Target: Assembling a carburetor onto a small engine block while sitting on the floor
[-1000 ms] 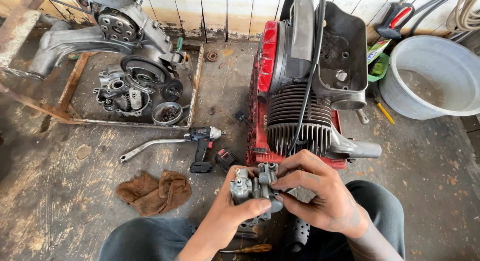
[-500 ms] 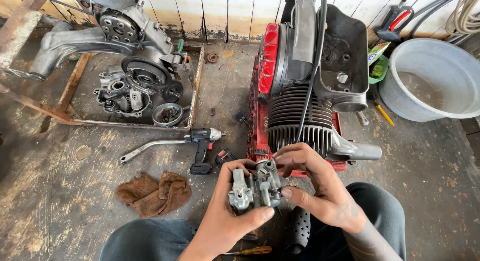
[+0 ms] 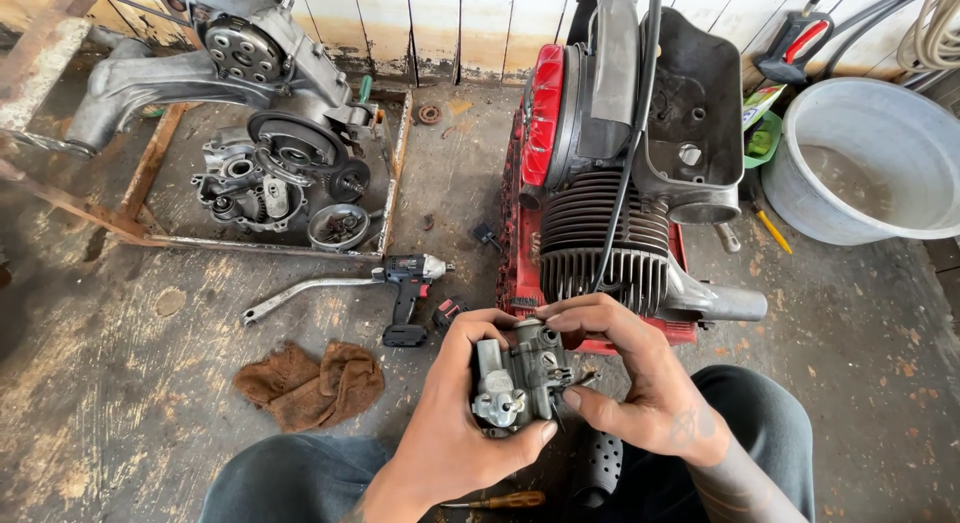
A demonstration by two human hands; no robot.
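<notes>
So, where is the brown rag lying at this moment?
In the head view the brown rag lies crumpled on the floor at lower left, just below the cordless driver and left of the left hand, which holds the carburetor.

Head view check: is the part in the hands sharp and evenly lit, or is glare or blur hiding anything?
Head view: carburetor sharp, soft even daylight, no glare; left hand and right hand crisp, no motion blur; frame edges bend slightly near the grey tub.
</notes>
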